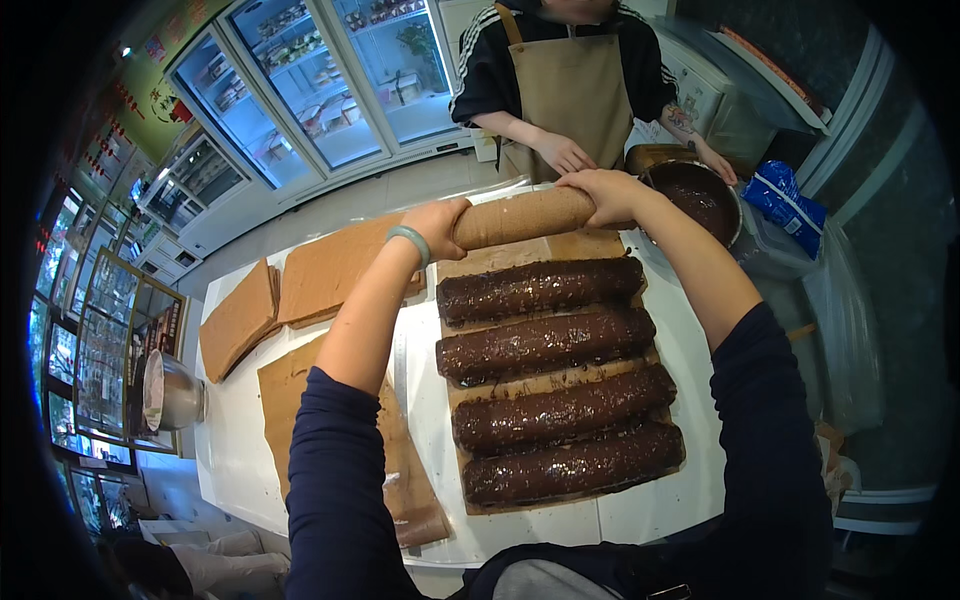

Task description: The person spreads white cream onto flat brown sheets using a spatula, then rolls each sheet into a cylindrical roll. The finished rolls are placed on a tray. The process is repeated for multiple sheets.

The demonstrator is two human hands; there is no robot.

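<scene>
My left hand (438, 228) and my right hand (607, 197) grip the two ends of a plain brown cake roll (522, 216) at the far end of the table. It lies crosswise, just beyond several chocolate-coated cake rolls (545, 345) that rest in a row on brown paper (490, 262). Their glossy dark coating has small pale bits in it. The fingers of both hands curl over the roll's ends and partly hide them. To the left lie flat brown cake sheets (335, 265), some stacked.
Across the table, a person in an apron (572, 95) has one hand at a metal bowl of melted chocolate (700, 197). Beside it lies a blue package (787, 205). A brown sheet (290, 400) covers the near left of the white table (235, 440); another metal bowl (182, 392) stands beyond.
</scene>
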